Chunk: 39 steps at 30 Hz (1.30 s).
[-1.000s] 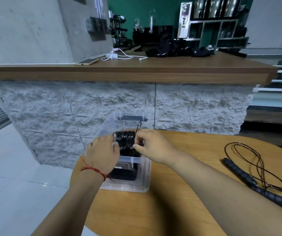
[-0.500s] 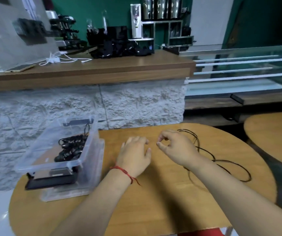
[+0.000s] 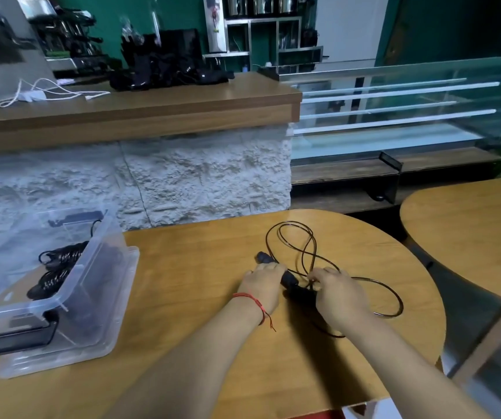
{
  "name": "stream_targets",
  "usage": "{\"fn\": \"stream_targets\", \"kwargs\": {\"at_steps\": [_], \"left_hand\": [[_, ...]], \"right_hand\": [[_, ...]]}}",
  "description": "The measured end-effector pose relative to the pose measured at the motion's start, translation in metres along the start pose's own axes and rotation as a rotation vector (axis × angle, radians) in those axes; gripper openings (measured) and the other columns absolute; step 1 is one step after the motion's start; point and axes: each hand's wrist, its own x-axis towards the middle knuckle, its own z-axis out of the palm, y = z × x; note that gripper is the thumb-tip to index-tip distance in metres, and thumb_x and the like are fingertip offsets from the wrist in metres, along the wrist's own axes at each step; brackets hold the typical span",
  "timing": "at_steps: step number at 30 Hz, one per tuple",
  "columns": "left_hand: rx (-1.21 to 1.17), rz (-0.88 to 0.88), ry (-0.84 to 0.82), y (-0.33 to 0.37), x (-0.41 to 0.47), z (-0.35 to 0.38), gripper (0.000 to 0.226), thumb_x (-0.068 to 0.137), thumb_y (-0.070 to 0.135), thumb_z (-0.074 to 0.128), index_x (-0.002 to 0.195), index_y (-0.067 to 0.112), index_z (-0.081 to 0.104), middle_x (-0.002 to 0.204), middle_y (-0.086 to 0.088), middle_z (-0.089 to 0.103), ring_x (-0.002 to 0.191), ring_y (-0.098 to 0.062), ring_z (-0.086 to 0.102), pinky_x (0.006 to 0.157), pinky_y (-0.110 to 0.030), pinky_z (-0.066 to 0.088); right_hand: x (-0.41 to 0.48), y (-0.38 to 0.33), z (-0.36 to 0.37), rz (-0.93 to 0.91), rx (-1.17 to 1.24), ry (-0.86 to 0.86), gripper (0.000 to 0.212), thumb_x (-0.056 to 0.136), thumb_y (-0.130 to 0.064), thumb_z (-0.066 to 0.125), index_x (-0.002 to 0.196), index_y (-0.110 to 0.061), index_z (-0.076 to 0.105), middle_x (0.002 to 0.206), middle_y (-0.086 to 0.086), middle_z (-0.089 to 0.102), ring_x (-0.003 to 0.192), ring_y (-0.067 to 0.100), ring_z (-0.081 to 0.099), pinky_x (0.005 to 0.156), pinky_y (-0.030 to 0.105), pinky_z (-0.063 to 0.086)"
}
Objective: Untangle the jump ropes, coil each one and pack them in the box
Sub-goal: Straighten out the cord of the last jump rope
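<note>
A coiled black rope bundle [image 3: 58, 263] already lies inside the clear plastic box [image 3: 99, 261], which sits at about nine o'clock from the hands, well apart from them on the left of the round wooden counter [image 3: 194, 267]. So I judge the step in hand to be the start of the second rope: taking up the thin black jump rope [image 3: 303, 246] that sprawls in open loops on the counter.

The left hand [image 3: 262, 285] is wrapped round a black handle [image 3: 262, 257], whose end pokes out at eleven o'clock past the knuckles. The right hand [image 3: 339, 294] is just beside it at three o'clock. Its fingers are curled down where the cord meets the handles, and they seem to pinch the cord, though what lies under the palm is hidden. Both hands are therefore closed on the same rope, close together but not touching.

The cord fans out from twelve o'clock round to four o'clock of the right hand, and one strand runs back under the right forearm towards six o'clock. At twelve o'clock the loops cross each other.

The next move probably calls for lifting the handles together and clearing that crossing before any winding — then a coil tight enough to fit beside the bundle in the box.
</note>
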Motion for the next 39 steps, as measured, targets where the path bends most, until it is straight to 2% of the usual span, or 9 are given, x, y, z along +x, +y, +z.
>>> {"fn": "stream_targets", "kwargs": {"at_steps": [4, 10, 14, 19, 22, 26, 30, 35, 39], "left_hand": [[0.132, 0.008, -0.072, -0.008, 0.025, 0.023, 0.08, 0.094, 0.0, 0.057, 0.162, 0.031, 0.029, 0.169, 0.001, 0.027, 0.156, -0.025, 0.024, 0.119, -0.05, 0.031], [0.311, 0.03, 0.048, -0.002, 0.04, 0.031, 0.038, 0.099, 0.034, 0.062, 0.135, 0.024, 0.054, 0.139, -0.011, 0.05, 0.136, -0.031, 0.041, 0.12, -0.052, 0.028], [0.051, -0.011, 0.055, -0.02, 0.026, 0.025, 0.035, 0.105, 0.032, 0.056, 0.137, 0.019, 0.047, 0.132, -0.008, 0.06, 0.124, -0.031, 0.057, 0.096, -0.041, 0.046], [-0.239, -0.052, 0.275, -0.043, -0.008, 0.016, 0.047, 0.104, 0.037, 0.062, 0.146, 0.024, 0.046, 0.143, 0.001, 0.048, 0.111, -0.026, 0.064, 0.092, -0.04, 0.055], [-0.474, -0.167, 0.359, -0.048, -0.03, 0.006, 0.044, 0.102, 0.037, 0.066, 0.139, 0.024, 0.047, 0.132, 0.007, 0.049, 0.097, -0.018, 0.064, 0.08, -0.033, 0.052], [-0.82, -0.376, -0.05, -0.051, -0.052, -0.006, 0.031, 0.1, 0.05, 0.063, 0.118, 0.024, 0.06, 0.102, -0.001, 0.073, 0.073, -0.02, 0.071, 0.061, -0.03, 0.053], [-1.141, -0.336, -0.382, -0.059, -0.091, -0.024, 0.036, 0.099, 0.053, 0.065, 0.119, 0.024, 0.062, 0.104, -0.008, 0.069, 0.069, -0.018, 0.071, 0.054, -0.03, 0.056], [-1.23, -0.263, -0.447, -0.075, -0.14, -0.045, 0.043, 0.092, 0.034, 0.08, 0.129, 0.029, 0.059, 0.102, -0.01, 0.062, 0.066, -0.015, 0.062, 0.052, -0.027, 0.052], [-1.158, -0.312, -0.41, -0.099, -0.156, -0.07, 0.053, 0.088, 0.021, 0.082, 0.134, 0.03, 0.058, 0.106, -0.008, 0.069, 0.066, -0.016, 0.064, 0.053, -0.029, 0.055]], "right_hand": [[-0.003, 0.023, 0.015, 0.094, -0.108, -0.114, 0.05, 0.098, -0.018, 0.055, 0.145, -0.034, 0.052, 0.143, -0.006, 0.059, 0.133, 0.024, 0.05, 0.103, 0.044, 0.047], [-0.006, 0.037, 0.03, 0.082, -0.002, -0.064, 0.044, 0.095, -0.023, 0.07, 0.135, -0.04, 0.059, 0.134, -0.014, 0.06, 0.122, 0.019, 0.052, 0.096, 0.039, 0.05], [-0.009, 0.033, 0.039, 0.03, 0.133, -0.004, 0.045, 0.092, -0.024, 0.075, 0.133, -0.038, 0.062, 0.131, -0.017, 0.062, 0.12, 0.018, 0.054, 0.095, 0.038, 0.052], [-0.009, 0.011, 0.035, -0.077, 0.223, 0.058, 0.044, 0.092, -0.014, 0.073, 0.13, -0.036, 0.067, 0.129, -0.017, 0.063, 0.122, 0.017, 0.052, 0.101, 0.035, 0.047], [-0.01, -0.013, 0.034, -0.175, 0.255, 0.091, 0.043, 0.089, -0.011, 0.075, 0.122, -0.037, 0.069, 0.124, -0.02, 0.063, 0.121, 0.014, 0.051, 0.099, 0.036, 0.047], [-0.01, -0.042, 0.038, -0.248, 0.388, 0.108, 0.046, 0.081, -0.008, 0.079, 0.116, -0.036, 0.072, 0.116, -0.024, 0.06, 0.115, 0.012, 0.053, 0.094, 0.03, 0.046], [-0.02, -0.068, 0.037, -0.328, 0.515, 0.049, 0.051, 0.078, -0.004, 0.079, 0.114, -0.036, 0.066, 0.116, -0.023, 0.056, 0.111, 0.008, 0.059, 0.093, 0.031, 0.052], [-0.034, -0.094, 0.029, -0.519, 0.513, -0.227, 0.07, 0.082, -0.005, 0.062, 0.135, -0.05, 0.056, 0.153, -0.025, 0.04, 0.141, 0.002, 0.042, 0.112, 0.024, 0.04], [-0.036, -0.106, 0.02, -0.565, 0.497, -0.107, 0.031, 0.085, -0.027, 0.075, 0.111, -0.039, 0.062, 0.136, -0.017, 0.055, 0.126, 0.007, 0.052, 0.103, 0.026, 0.045]]}}
